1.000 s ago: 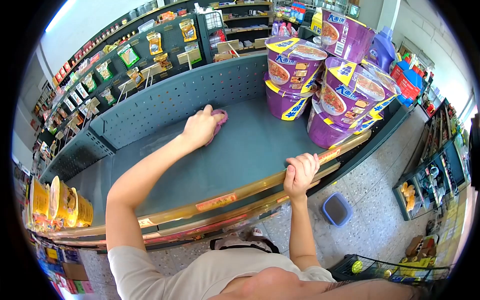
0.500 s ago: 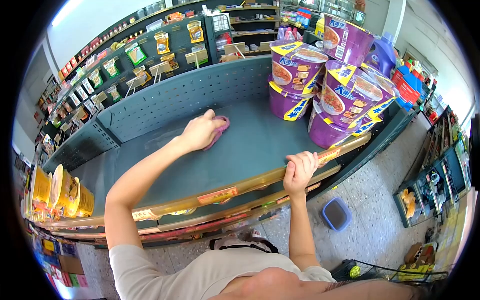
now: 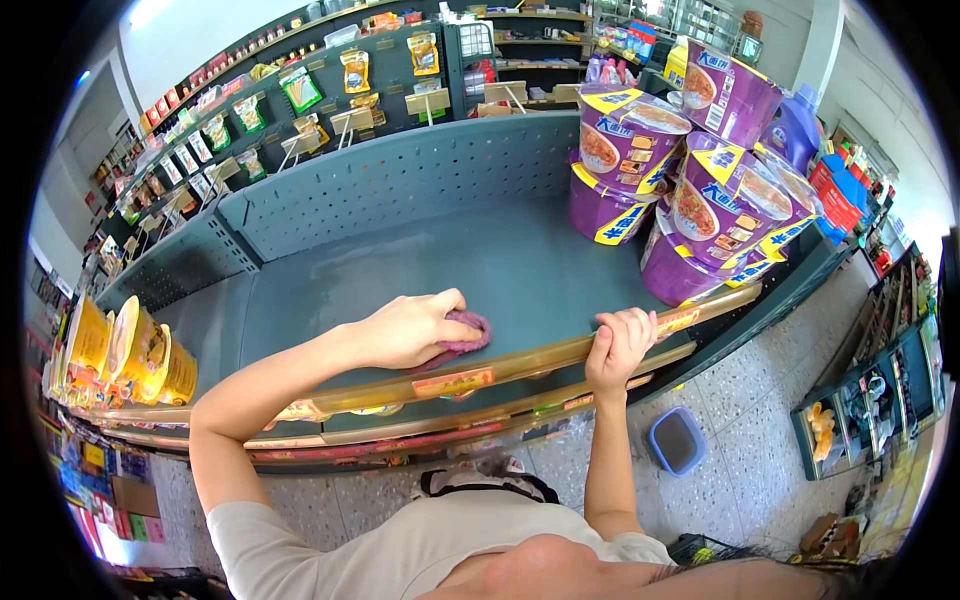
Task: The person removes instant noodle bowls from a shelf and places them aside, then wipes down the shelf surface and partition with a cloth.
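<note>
My left hand (image 3: 415,330) is closed on a purple cloth (image 3: 472,335) and presses it to the grey metal shelf (image 3: 400,265), close to the front edge. Damp streaks show on the shelf surface behind it. My right hand (image 3: 622,348) is wrapped round the price-label rail (image 3: 540,362) along the shelf's front. Just beyond that hand stand stacked purple instant noodle tubs (image 3: 725,200) at the shelf's right end. Yellow tubs (image 3: 135,350) stand at the left end.
A perforated back panel (image 3: 400,180) rises behind the shelf, with hanging snack packs (image 3: 300,90) beyond it. A blue bucket (image 3: 677,440) holding dark water stands on the speckled floor. Lower shelving (image 3: 880,390) is to the right.
My left hand has drawn the cloth from the middle of the shelf toward the front edge. My right hand keeps its hold on the rail. The view has shifted slightly.
</note>
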